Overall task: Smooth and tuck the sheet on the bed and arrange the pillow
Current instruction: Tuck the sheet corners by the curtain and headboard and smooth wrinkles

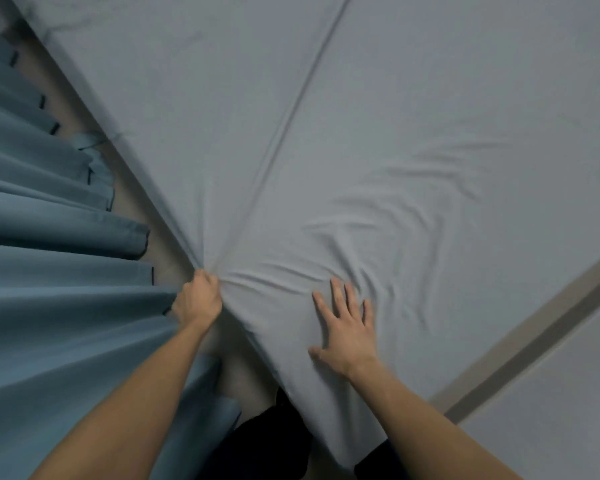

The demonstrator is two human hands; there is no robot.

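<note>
A pale grey sheet (pixel 326 140) covers the bed and fills most of the view. My left hand (pixel 197 298) is closed on a bunch of the sheet at the bed's left edge, and folds fan out from the grip. My right hand (pixel 345 323) lies flat on the sheet close to the near corner, fingers spread, with wrinkles (pixel 406 216) rippling away above it. A long straight crease (pixel 302 95) runs up the sheet toward the top. At the top left corner a soft rumpled shape, possibly the pillow (pixel 42 12), is only partly in view.
A blue-grey pleated curtain (pixel 49 271) hangs close along the left of the bed, leaving a narrow strip of beige floor (pixel 174 244). A beige band (pixel 534 344) runs diagonally at the right beside another pale grey surface (pixel 568 410). My dark clothing (pixel 274 441) is below.
</note>
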